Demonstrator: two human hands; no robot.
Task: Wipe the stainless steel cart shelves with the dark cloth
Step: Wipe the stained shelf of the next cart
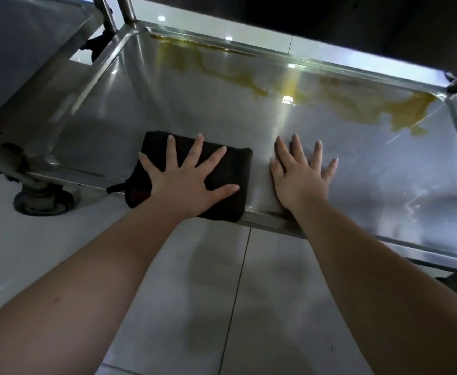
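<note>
The bottom stainless steel shelf (222, 109) of the cart fills the middle of the head view. A folded dark cloth (232, 163) lies on its near edge, partly hanging over the rim. My left hand (184, 177) presses flat on the cloth with fingers spread. To its right, my right hand (300, 174) rests flat on the bare steel, fingers straight. A yellow-brown stain (400, 112) runs along the far rim from the back left to the right corner.
A second steel cart (32, 66) stands at the left with a caster wheel (43, 201) on the tiled floor (195, 293). The upper shelf (330, 20) overhangs at the top. Upright posts (126, 9) rise at the far left corner.
</note>
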